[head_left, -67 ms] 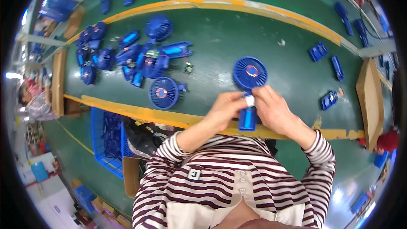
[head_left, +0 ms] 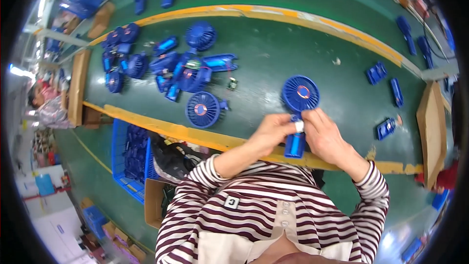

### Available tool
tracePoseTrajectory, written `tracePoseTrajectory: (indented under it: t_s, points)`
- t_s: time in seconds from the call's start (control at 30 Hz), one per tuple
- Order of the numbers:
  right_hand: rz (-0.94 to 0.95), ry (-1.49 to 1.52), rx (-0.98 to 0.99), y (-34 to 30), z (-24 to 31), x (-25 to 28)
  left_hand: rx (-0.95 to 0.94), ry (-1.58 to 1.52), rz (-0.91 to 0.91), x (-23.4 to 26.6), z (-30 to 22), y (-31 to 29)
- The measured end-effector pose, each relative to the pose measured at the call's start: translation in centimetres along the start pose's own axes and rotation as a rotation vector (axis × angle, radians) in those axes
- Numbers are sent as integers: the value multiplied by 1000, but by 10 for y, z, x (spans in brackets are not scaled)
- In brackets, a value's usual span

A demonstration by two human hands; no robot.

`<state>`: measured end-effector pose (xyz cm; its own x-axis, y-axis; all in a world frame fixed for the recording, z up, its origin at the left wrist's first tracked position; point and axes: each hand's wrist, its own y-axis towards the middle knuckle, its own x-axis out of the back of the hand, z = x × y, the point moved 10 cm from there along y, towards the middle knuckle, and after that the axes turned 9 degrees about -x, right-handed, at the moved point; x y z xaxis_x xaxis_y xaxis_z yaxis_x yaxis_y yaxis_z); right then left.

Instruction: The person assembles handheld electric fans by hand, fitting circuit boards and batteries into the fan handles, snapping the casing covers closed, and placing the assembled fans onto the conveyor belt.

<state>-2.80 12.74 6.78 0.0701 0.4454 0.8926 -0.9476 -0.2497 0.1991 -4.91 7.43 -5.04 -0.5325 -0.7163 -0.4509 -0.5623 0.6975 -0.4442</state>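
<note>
Centrally along the worktop's [head_left: 264, 76] near edge, a blue handheld fan [head_left: 301, 90] is held in both hands, its round slatted head pointing toward the far edge and its handle lying across the view of the yellow near edge. A copper-coloured ring shows at the middle of the head, and a bright blue cylinder [head_left: 295, 143] sits in the open handle. The left hand [head_left: 272, 131] has its thumb and fingers closed around the neck and upper handle from the left; a small white piece [head_left: 299, 126] shows at those fingertips, though whether it is worn or held I cannot tell. The right hand [head_left: 323, 133] grips the same part from the right, its fingers bent inward. Whether the handle also rests on the worktop is hidden.

Toward the left end lies a cluster of blue fan parts [head_left: 193, 76], with a small circuit board [head_left: 232, 83] just beside it. Nearer the near edge, a separate fan head [head_left: 202, 109] lies flat. Three blue handle shells [head_left: 386, 128] are spread near the right end, where a cardboard tray [head_left: 432, 134] stands. Below the near edge, left of the person, is a blue plastic crate [head_left: 117, 159] with dark blue pieces inside.
</note>
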Motion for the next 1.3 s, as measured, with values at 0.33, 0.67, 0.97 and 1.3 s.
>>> tracePoseTrajectory:
  t_s: [0.33, 0.67, 0.97, 1.3]
  points:
    - [38, 14, -1, -1, 0, -2, -64, 18, 69, -2, 7, 6]
    - [36, -116, -2, -8, 1, -13, 18, -48, -58, 1, 17, 3]
    - [3, -33, -4, -3, -13, -15, 78, -124, -12, 3, 15, 13]
    - [-221, 62, -161, -18, -27, 2, -59, 29, -72, 21, 18, 17]
